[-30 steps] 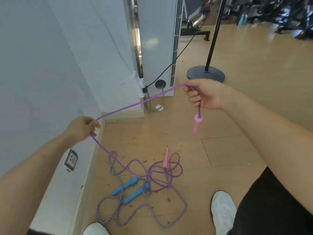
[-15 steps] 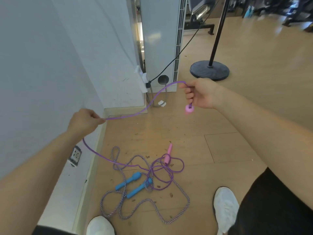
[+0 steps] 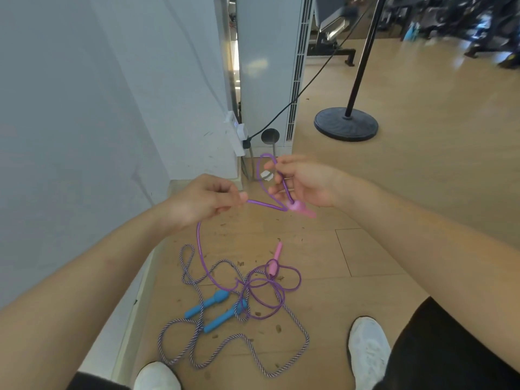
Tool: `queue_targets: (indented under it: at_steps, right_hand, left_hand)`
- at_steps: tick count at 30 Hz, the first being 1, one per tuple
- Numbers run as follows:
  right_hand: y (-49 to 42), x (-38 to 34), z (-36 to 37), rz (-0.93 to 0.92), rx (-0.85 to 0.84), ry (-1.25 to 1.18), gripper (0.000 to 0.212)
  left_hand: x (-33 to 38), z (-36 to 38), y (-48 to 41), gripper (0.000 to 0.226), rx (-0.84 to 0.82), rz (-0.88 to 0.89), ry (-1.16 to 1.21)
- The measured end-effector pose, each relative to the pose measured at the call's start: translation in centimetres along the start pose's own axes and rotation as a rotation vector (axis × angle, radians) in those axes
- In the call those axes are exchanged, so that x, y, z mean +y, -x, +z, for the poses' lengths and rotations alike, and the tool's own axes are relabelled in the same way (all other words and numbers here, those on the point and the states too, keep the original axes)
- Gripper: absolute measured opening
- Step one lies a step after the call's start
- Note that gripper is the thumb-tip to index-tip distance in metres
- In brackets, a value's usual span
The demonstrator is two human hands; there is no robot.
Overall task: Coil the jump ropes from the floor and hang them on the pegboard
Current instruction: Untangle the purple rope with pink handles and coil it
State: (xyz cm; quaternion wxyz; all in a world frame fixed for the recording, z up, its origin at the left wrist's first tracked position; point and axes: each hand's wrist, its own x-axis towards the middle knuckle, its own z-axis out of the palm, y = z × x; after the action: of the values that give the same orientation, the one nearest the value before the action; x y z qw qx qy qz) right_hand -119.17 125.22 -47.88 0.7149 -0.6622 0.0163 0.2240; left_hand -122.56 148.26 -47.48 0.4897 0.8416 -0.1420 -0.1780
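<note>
left hand [image 3: 204,199] pinching, right hand [image 3: 305,182] fingers curled

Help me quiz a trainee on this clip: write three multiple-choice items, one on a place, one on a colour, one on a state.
1. The loose pink handle lies: A on a shelf, B on the floor, C in a bag.
2. The striped rope's handles are: A blue, B green, C black.
3. The left hand: A hangs open, B is an empty fist, C pinches the purple rope.
Answers: B, it rests among rope loops on the boards; A, both show blue; C, fingertips close on the rope.
</note>
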Motion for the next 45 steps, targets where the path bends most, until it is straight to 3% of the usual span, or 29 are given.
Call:
queue_targets:
  at_steps: [3, 7, 16, 22, 29, 33, 36, 40, 42, 45]
  right_hand:
    - [1.1, 0.2, 1.3, 0.021, -0.146, 0.033, 0.026]
    - [2.0, 0.7, 2.5, 0.024, -0.282, 0.086, 0.024]
    - [2.2, 1.9, 3.6, 0.034, -0.302, 0.284, 0.024]
    - [1.8, 0.3, 3.2, -0.08, -0.158, 0.132, 0.022]
    - [-0.3, -1.8, 0.4, -0.146, 0.118, -0.335, 0.028]
    - [-1.3, -2.4, -1.6, -0.117, 0.305, -0.485, 0.029]
    - [-1.7, -3.3, -3.3, -0.13, 0.433, -0.587, 0.031]
    - [-2.2, -4.1, -6.8, -0.142, 0.597, -0.659, 0.031]
    - [-2.5, -3.8, -8.2, -0.109, 0.646, -0.641, 0.031]
    - [-3.1, -3.0, -9.0, -0.054, 0.656, -0.617, 0.031]
  left_hand:
    - [0.4, 0.4, -0.1, 0.031, 0.06, 0.029, 0.063]
    - [-0.3, 0.1, -0.6, 0.037, 0.261, 0.024, 0.015]
    - [-0.9, 0.1, -0.3, 0.049, 0.268, 0.02, -0.103]
    - [-0.9, -0.2, -0.2, 0.057, 0.24, -0.092, -0.042]
    - [-2.2, -0.1, 0.2, 0.021, 0.039, -0.172, -0.088]
    - [-1.9, 0.1, 0.6, 0.014, -0.028, -0.18, -0.014]
    - [-2.1, -0.3, 1.0, 0.019, -0.098, -0.205, 0.099]
    - [-3.7, -1.1, 1.7, 0.033, -0.208, -0.271, -0.054]
    - [-4.5, -1.6, 1.7, 0.032, -0.178, -0.295, -0.015]
    - [-5.3, -2.2, 1.1, 0.026, -0.005, -0.318, 0.142]
